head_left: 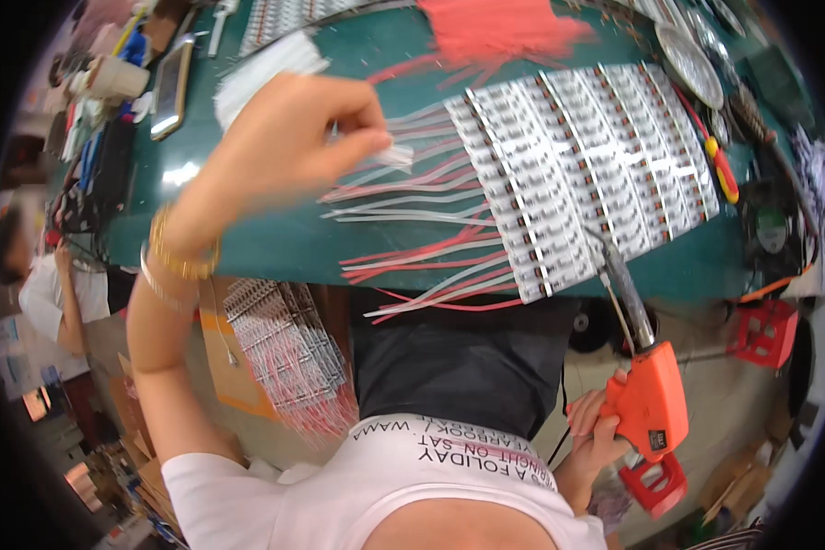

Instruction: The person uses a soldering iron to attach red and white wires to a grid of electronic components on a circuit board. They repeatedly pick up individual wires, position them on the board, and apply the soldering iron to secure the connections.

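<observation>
My right hand (pixel 598 426) is wrapped round the handle of an orange soldering gun (pixel 652 399). The gun's long metal tip points up and away, over the near right part of a panel of small white circuit boards (pixel 577 165); whether it touches cannot be told. Red and white wires (pixel 421 197) stick out from the panel's left side in rows. Above those wires hovers my left hand (pixel 307 133), slightly blurred, thumb and forefinger pinched on a few short white wires (pixel 396 157). Behind it lies a bundle of white wires (pixel 275 73).
A heap of red wires (pixel 504 32) lies at the far middle of the green table (pixel 275 234). A phone (pixel 171 87) is at the left; a screwdriver (pixel 722 170) and round metal dish (pixel 689 64) are at the right. Wired panels (pixel 289 353) hang or rest below the table edge. Another person (pixel 55 302) sits at far left.
</observation>
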Action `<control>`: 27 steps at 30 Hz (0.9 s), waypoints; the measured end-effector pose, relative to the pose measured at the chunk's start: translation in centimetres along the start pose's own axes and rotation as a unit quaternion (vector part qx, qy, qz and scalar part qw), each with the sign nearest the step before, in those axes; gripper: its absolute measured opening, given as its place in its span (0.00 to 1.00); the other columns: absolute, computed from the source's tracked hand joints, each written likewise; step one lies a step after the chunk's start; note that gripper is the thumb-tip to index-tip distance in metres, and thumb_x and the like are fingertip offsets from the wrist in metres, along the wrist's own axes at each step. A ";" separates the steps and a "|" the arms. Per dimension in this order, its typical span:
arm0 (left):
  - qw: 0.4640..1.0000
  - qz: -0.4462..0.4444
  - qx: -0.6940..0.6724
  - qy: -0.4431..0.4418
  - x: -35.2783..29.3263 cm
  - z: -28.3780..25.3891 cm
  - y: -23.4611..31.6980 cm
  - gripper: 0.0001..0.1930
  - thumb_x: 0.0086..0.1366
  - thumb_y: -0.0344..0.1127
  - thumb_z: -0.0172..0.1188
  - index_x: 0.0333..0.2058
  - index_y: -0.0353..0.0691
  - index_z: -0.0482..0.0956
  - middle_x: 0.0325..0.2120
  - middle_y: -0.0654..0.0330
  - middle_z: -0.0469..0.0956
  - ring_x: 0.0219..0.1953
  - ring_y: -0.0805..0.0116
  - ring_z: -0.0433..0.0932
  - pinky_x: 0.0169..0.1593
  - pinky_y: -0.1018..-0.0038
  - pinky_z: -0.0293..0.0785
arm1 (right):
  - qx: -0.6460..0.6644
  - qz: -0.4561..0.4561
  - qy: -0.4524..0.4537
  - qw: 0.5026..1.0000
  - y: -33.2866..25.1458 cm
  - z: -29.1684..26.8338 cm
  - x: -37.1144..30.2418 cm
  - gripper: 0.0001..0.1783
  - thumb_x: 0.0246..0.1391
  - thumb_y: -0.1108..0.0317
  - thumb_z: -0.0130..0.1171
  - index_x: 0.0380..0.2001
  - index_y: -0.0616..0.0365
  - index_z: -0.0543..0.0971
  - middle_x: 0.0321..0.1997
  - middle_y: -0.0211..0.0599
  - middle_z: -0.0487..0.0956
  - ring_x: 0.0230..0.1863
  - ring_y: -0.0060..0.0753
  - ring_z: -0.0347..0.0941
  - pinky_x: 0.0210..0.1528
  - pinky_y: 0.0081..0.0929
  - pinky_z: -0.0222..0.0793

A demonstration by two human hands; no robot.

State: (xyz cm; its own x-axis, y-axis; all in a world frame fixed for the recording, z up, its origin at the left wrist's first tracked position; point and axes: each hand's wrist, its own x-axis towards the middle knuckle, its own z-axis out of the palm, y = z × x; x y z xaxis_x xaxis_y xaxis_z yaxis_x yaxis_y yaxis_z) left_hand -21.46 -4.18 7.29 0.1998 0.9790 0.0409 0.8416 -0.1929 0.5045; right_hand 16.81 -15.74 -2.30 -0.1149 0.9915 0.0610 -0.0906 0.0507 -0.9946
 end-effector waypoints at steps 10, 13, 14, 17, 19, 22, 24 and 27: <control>0.967 0.024 -0.232 0.102 -5.6 11.3 6.9 0.04 0.52 0.20 0.66 0.26 0.34 0.80 0.20 0.61 0.74 0.18 0.76 0.66 0.21 0.79 0.58 | 0.005 -0.037 -0.084 0.996 -0.5 -2.4 -4.0 0.45 0.56 0.36 0.55 0.60 0.65 0.64 0.12 0.20 0.64 0.13 0.20 0.61 0.23 0.23 0.62; 0.967 0.002 -0.221 0.129 -5.7 13.0 7.1 0.05 0.53 0.20 0.67 0.26 0.34 0.79 0.20 0.61 0.75 0.18 0.76 0.66 0.20 0.79 0.58 | -0.028 -0.009 -0.042 0.999 -0.7 -2.3 -5.4 0.46 0.54 0.34 0.56 0.59 0.65 0.65 0.12 0.19 0.64 0.13 0.20 0.62 0.24 0.23 0.63; 0.965 -0.003 -0.221 0.137 -5.7 13.4 7.2 0.05 0.53 0.20 0.67 0.26 0.33 0.79 0.20 0.60 0.75 0.18 0.76 0.66 0.20 0.80 0.58 | -0.050 0.008 -0.034 0.998 -0.8 -2.4 -5.8 0.44 0.54 0.34 0.56 0.56 0.64 0.66 0.12 0.19 0.64 0.14 0.21 0.62 0.24 0.24 0.62; 0.969 0.002 -0.184 0.164 -5.6 14.2 7.2 0.05 0.53 0.20 0.66 0.25 0.34 0.79 0.20 0.60 0.75 0.17 0.75 0.68 0.19 0.79 0.58 | -0.130 0.068 -0.049 0.988 -2.1 -2.6 -5.9 0.37 0.53 0.32 0.55 0.40 0.60 0.70 0.14 0.23 0.66 0.15 0.25 0.63 0.22 0.26 0.60; 0.972 0.008 -0.165 0.169 -5.6 14.4 7.1 0.05 0.53 0.21 0.67 0.25 0.34 0.79 0.20 0.60 0.76 0.17 0.74 0.68 0.19 0.78 0.58 | -0.189 0.111 -0.070 0.973 -3.3 -2.7 -5.6 0.34 0.52 0.31 0.54 0.27 0.57 0.73 0.15 0.25 0.68 0.16 0.28 0.64 0.21 0.28 0.58; 0.975 0.018 -0.146 0.164 -5.6 14.4 7.2 0.05 0.53 0.21 0.67 0.25 0.35 0.78 0.19 0.60 0.76 0.16 0.72 0.69 0.18 0.77 0.59 | -0.321 0.155 -0.059 0.932 -3.8 -3.2 -6.1 0.33 0.51 0.32 0.53 0.20 0.55 0.75 0.16 0.29 0.69 0.17 0.35 0.66 0.20 0.31 0.57; 0.976 0.022 -0.140 0.167 -5.5 14.4 7.1 0.06 0.52 0.21 0.67 0.24 0.35 0.78 0.19 0.60 0.76 0.16 0.71 0.69 0.18 0.76 0.59 | -0.361 0.158 -0.051 0.918 -3.8 -3.2 -6.2 0.32 0.50 0.33 0.53 0.20 0.55 0.75 0.16 0.32 0.69 0.17 0.38 0.67 0.20 0.32 0.58; 0.975 0.026 -0.136 0.176 -5.4 14.6 7.2 0.06 0.52 0.21 0.67 0.24 0.35 0.78 0.19 0.60 0.76 0.16 0.71 0.70 0.18 0.76 0.61 | -0.347 0.133 -0.058 0.927 -3.4 -3.1 -6.2 0.31 0.49 0.34 0.54 0.20 0.54 0.75 0.16 0.34 0.69 0.17 0.42 0.67 0.20 0.33 0.58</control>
State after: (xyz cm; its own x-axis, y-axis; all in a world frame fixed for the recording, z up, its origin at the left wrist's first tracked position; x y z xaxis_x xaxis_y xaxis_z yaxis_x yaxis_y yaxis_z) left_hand -9.13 -11.81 -1.90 0.0130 0.9396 0.3420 0.6612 -0.2646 0.7020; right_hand 20.91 -21.73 0.47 -0.1515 0.9623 -0.2261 0.6094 -0.0891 -0.7879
